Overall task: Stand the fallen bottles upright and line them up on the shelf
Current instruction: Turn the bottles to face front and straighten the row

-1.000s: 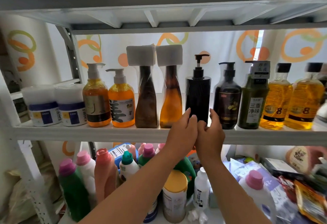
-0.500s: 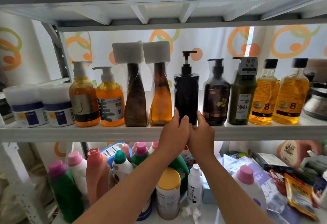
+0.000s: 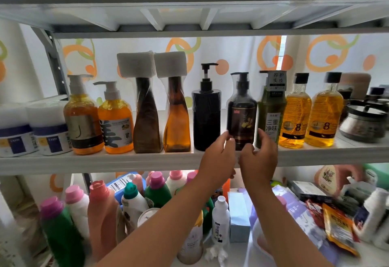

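A row of bottles stands upright on the white shelf: two orange pump bottles, two wrapped amber bottles, a black pump bottle, a dark brown pump bottle, a green bottle and two yellow bottles. My left hand and my right hand flank the base of the dark brown pump bottle. The fingers of both hands curl round its lower sides, and its foot is hidden behind them.
Two white jars stand at the shelf's left end and dark-lidded glass jars at the right. The upper shelf hangs close overhead. The lower shelf holds detergent bottles, boxes and packets.
Both hands moved right from the black pump bottle to the dark brown pump bottle and took hold of its base.
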### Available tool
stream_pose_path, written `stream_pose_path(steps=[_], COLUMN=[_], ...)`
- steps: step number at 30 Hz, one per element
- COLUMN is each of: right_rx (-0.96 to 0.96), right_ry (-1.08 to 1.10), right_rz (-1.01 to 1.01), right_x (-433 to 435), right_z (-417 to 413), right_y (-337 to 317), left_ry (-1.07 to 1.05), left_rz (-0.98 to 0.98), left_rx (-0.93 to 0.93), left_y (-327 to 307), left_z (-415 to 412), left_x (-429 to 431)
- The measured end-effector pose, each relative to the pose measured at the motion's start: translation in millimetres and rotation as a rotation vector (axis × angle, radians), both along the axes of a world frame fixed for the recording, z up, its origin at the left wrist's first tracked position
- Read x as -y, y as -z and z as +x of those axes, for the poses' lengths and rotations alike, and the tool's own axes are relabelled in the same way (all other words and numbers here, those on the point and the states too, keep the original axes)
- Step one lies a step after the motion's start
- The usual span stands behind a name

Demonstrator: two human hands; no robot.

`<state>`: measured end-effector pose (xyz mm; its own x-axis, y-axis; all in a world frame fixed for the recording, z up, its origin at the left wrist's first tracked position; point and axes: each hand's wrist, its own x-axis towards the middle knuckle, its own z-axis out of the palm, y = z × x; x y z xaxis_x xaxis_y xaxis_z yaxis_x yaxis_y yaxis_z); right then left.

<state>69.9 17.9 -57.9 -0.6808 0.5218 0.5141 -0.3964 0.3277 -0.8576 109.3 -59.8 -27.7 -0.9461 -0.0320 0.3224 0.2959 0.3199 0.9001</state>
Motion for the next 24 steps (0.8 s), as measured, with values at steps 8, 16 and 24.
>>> stream_pose_path(steps=[8,16,24], right_rx=[0.024,0.012,0.036], right_ry=[-0.056,-0.029,-0.065], right_rz=[0.140,0.186,0.169], right_x=[-9.1,-8.4,-7.7], right_z=[-6.4,-5.9,1.5], right_y=[2.9,5.6,1.7], left_ry=[-0.005,-0.023,-0.003], left_rz=[0.064,0.091,0.144], left_rx=[0.022,-0.018,-0.033], left_y=[1.4,7.6,8.8], left_z=[-18.2,-19.3,-14.1], left_x=[-15.6,-13.7,-16.1])
